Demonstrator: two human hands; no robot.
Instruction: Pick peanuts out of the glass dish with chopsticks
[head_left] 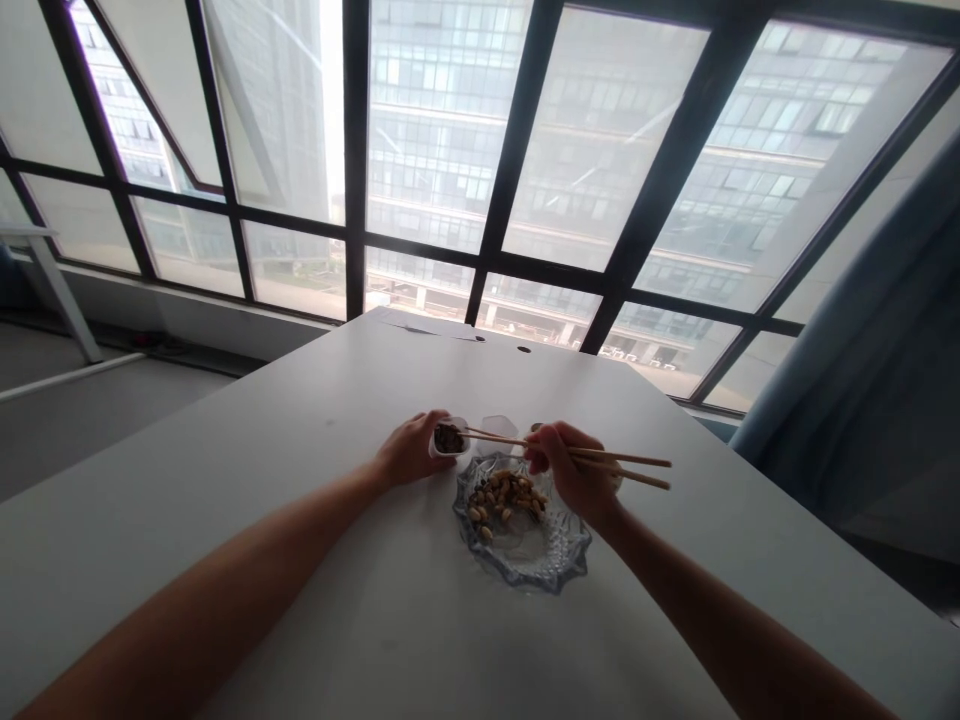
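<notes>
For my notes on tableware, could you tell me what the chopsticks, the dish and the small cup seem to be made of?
Chopsticks: wood or bamboo by their matt tan colour. Dish: clear cut glass, or possibly moulded plastic, with a faceted, scalloped rim. Small cup: thin white plastic, apparently; too small to be sure.

Grid window (480, 150), blue curtain (870, 380)

2 bare forearms, no sleeves in view; both hands (411, 452) ungloved; wrists without watch or band.
</notes>
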